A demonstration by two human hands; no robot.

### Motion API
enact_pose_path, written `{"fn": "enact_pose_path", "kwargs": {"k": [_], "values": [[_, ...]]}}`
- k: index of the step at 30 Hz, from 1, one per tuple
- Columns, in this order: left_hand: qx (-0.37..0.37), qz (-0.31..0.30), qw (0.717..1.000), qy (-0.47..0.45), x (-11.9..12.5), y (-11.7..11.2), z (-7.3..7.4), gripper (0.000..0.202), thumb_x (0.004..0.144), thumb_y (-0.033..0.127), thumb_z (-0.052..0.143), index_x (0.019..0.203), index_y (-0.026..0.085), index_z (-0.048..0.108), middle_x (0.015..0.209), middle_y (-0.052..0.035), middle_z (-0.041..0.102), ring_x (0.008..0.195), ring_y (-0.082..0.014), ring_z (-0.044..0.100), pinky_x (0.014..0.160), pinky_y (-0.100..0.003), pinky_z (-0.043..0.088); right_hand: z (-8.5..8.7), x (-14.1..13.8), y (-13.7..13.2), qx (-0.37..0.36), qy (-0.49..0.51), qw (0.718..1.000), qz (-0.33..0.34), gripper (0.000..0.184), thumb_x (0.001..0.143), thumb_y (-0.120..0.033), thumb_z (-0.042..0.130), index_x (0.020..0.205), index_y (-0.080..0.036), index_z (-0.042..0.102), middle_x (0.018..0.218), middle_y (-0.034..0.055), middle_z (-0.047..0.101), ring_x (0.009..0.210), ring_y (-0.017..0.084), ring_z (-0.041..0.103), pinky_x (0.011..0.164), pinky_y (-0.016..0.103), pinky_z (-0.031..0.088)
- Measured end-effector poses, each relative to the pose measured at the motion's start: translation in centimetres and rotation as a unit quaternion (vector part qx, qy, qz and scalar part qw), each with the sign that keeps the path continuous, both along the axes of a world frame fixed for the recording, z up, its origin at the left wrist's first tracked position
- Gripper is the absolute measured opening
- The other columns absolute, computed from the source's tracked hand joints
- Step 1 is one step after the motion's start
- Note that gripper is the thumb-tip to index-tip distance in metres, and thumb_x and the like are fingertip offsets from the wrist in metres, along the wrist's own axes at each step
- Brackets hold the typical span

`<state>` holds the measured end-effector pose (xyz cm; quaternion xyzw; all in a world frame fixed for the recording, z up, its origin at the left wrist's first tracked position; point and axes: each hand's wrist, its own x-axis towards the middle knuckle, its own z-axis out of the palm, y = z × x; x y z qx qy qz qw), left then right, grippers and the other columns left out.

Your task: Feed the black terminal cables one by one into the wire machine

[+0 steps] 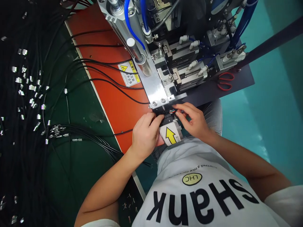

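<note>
My left hand (145,132) is closed at the near end of the machine, its thumb and forefinger pinched together. A black cable (124,131) runs from the left into this hand. Across from it, my right hand (195,121) has thumb and forefinger close together at the thin coloured wires (172,111) of the cable end. Those wires lie over a small dark fixture (168,119) between my hands; their tips are partly hidden by my fingers. Just below the fixture is a white label with a yellow arrow (170,135).
The machine's metal plate (153,90), cylinders and blue air tubes (129,19) rise beyond my hands. Several black cables cross the orange base (101,63). Bundled cables with shiny ends (56,130) cover the green table (78,170). Red-handled scissors (225,81) lie at right.
</note>
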<state>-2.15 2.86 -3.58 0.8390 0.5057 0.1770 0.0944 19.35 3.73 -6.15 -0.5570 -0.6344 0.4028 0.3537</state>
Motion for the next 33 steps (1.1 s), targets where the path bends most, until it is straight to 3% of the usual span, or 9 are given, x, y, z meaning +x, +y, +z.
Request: {"fn": "enact_pose_path", "kwargs": {"k": [3, 8, 12, 15, 18, 22, 29, 33], "values": [[-0.003, 0.007, 1.0, -0.002, 0.1, 0.0, 0.0, 0.027, 0.096, 0.015, 0.047, 0.114, 0.018, 0.066, 0.095, -0.0094, 0.062, 0.087, -0.0194, 0.058, 0.072, -0.03, 0.049, 0.3, 0.0, 0.0, -0.026, 0.02, 0.999, -0.007, 0.021, 0.094, -0.031, 0.057, 0.109, -0.023, 0.07, 0.096, 0.0044, 0.067, 0.071, 0.014, 0.06, 0.071, 0.031, 0.049], [-0.046, 0.01, 0.998, -0.037, -0.2, -0.1, 0.6, 0.027, 0.096, 0.016, 0.046, 0.118, 0.018, 0.062, 0.101, -0.0102, 0.063, 0.094, -0.0203, 0.059, 0.08, -0.032, 0.051, 0.2, -0.5, 1.5, -0.229, 0.175, 0.957, -0.02, 0.029, 0.09, -0.048, 0.063, 0.089, -0.019, 0.065, 0.078, 0.0012, 0.066, 0.055, 0.01, 0.055, 0.057, 0.026, 0.045], [-0.08, 0.024, 0.996, -0.042, -1.0, -1.7, 1.2, 0.033, 0.096, 0.017, 0.047, 0.129, 0.016, 0.054, 0.114, -0.0144, 0.062, 0.106, -0.0228, 0.058, 0.094, -0.038, 0.05, 0.2, -0.9, 2.2, -0.277, 0.216, 0.936, -0.025, 0.032, 0.083, -0.048, 0.071, 0.077, -0.018, 0.062, 0.069, -0.0015, 0.062, 0.052, 0.008, 0.052, 0.056, 0.024, 0.043], [-0.054, 0.034, 0.998, 0.004, -1.7, -3.6, 0.9, 0.045, 0.097, 0.017, 0.045, 0.141, 0.015, 0.046, 0.121, -0.0193, 0.06, 0.114, -0.0279, 0.056, 0.097, -0.045, 0.049, 0.0, -1.0, 2.2, -0.31, 0.262, 0.913, -0.033, 0.03, 0.08, -0.043, 0.074, 0.075, -0.017, 0.061, 0.068, -0.0022, 0.061, 0.05, 0.006, 0.048, 0.053, 0.023, 0.039], [-0.026, 0.027, 0.998, 0.053, -2.5, -4.7, 0.2, 0.055, 0.097, 0.018, 0.044, 0.151, 0.013, 0.035, 0.132, -0.0233, 0.056, 0.125, -0.0329, 0.052, 0.103, -0.05, 0.045, -0.2, -1.1, 2.3, -0.326, 0.288, 0.9, -0.038, 0.025, 0.081, -0.037, 0.073, 0.074, -0.016, 0.061, 0.067, -0.0027, 0.059, 0.049, 0.005, 0.047, 0.053, 0.022, 0.038], [-0.029, -0.01, 0.996, 0.087, -3.8, -4.2, -0.2, 0.06, 0.097, 0.023, 0.047, 0.154, 0.017, 0.031, 0.142, -0.02, 0.051, 0.132, -0.0329, 0.048, 0.108, -0.047, 0.044, -0.2, -1.1, 2.3, -0.317, 0.287, 0.903, -0.036, 0.023, 0.082, -0.034, 0.073, 0.073, -0.015, 0.061, 0.066, -0.0036, 0.057, 0.048, 0.005, 0.047, 0.053, 0.022, 0.037], [-0.021, -0.015, 0.996, 0.087, -4.1, -4.1, 0.2, 0.058, 0.097, 0.023, 0.047, 0.153, 0.018, 0.034, 0.142, -0.018, 0.052, 0.133, -0.0316, 0.048, 0.107, -0.045, 0.047, -0.7, 0.4, 0.9, -0.324, 0.279, 0.902, -0.053, 0.048, 0.082, -0.062, 0.066, 0.088, -0.015, 0.068, 0.075, 0.0002, 0.063, 0.051, 0.005, 0.051, 0.05, 0.022, 0.035], [-0.016, -0.011, 0.996, 0.083, -3.9, -4.5, 0.3, 0.055, 0.097, 0.023, 0.045, 0.152, 0.017, 0.036, 0.141, -0.0178, 0.052, 0.132, -0.0312, 0.047, 0.107, -0.046, 0.047, -1.3, 1.8, -1.0, -0.322, 0.276, 0.901, -0.088, 0.046, 0.081, -0.059, 0.068, 0.096, -0.016, 0.069, 0.078, -0.0009, 0.062, 0.053, 0.005, 0.051, 0.051, 0.021, 0.034]]}}
